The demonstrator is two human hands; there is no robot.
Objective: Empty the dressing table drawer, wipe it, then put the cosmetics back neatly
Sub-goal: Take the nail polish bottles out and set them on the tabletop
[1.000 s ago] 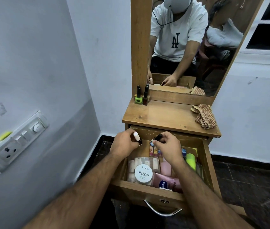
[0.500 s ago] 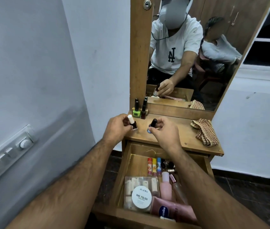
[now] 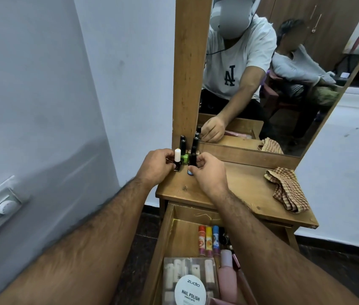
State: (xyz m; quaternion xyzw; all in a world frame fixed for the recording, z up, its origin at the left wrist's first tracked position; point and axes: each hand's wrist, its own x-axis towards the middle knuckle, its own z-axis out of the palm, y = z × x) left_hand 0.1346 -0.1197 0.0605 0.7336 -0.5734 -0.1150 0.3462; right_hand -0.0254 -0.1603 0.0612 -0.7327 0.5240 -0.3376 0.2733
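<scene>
Gripping slim glass bottles (image 3: pixel 177 160) (glossy, upright).

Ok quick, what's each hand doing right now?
Left hand: closed on the small dark nail polish bottle with a white cap.
Right hand: closed on the small blue nail polish bottle with a black cap.

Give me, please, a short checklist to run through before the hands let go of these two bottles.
1. Left hand has the white-capped bottle upright: ok.
2. Right hand has the black-capped bottle upright: ok.
3. Bottle bases resting on the tabletop: cannot tell.
4. Clear of the green bottle behind: cannot tell, very close.
5. Drawer emptied: not ok, cosmetics remain.
6. Cloth at hand: ok.
</scene>
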